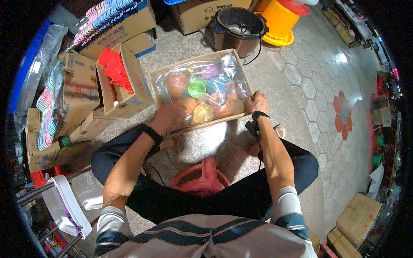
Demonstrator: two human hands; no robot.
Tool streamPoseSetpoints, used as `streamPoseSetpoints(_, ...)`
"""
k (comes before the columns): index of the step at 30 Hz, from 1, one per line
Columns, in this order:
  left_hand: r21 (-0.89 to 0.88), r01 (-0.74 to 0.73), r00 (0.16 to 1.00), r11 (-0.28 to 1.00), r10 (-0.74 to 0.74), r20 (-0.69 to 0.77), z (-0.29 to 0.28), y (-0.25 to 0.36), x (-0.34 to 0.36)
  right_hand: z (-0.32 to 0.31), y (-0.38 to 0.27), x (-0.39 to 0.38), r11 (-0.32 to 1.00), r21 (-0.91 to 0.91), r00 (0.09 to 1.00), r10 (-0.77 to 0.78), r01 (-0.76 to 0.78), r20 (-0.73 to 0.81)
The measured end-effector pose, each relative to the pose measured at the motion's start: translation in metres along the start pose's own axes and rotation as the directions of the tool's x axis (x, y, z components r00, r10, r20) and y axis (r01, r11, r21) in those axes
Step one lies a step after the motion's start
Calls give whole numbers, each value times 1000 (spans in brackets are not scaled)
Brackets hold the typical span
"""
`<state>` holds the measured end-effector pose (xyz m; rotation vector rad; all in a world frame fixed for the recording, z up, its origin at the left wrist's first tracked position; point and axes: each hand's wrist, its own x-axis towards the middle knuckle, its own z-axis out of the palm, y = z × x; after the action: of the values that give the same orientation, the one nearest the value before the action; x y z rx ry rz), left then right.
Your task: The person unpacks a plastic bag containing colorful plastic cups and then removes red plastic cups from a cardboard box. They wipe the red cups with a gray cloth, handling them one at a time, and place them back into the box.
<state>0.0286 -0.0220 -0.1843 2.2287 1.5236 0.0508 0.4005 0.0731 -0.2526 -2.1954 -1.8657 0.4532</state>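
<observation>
A shallow cardboard box (198,63) lies on the floor in front of me. Clear plastic film (227,64) covers its contents: several round plastic pieces in orange, purple, blue and yellow, with a green cup (197,88) in the middle. I cannot make out the exact kind of the others. My right hand (259,103) grips the box's near right corner, fingers bent over the rim. Over the near left part, my left hand (171,117) reaches in against the film beside an orange piece (187,104); its fingertips are blurred and partly hidden. Each wrist wears a black strap.
Red plastic items (115,69) stand in an open carton on the left, among cartons with striped hangers (50,101). A dark pot (238,30) with a cord and a yellow container (282,21) stand beyond the box. Between my legs is a red stool (202,178).
</observation>
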Motion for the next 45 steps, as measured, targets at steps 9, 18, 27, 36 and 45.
streamPoseSetpoints(9, -112, 187, 982, 976, -183, 46, -33, 18, -44, 5, -6, 6, 999, -42, 996, 33, -30, 88)
streamPoseSetpoints(18, -250, 535, 820, 807, -567, -77, 22, -34, -64, 8, 19, -38, 958, 253, 983, 162, -136, -83)
streamPoseSetpoints(27, -769, 636, 602, -63, -584, 545, 102, -45, -71, 39, 6, -71, 445, 771, 889, 271, -456, 369)
streamPoseSetpoints(36, -879, 444, 586, -176, -685, 433, 135, -40, -69, 91, 0, -37, 434, 805, 913, 234, -406, 334)
streamPoseSetpoints(45, -465, 355, 912, 811, -409, -16, 151, -120, -37, 79, -67, -21, 363, 793, 859, 46, -490, 509)
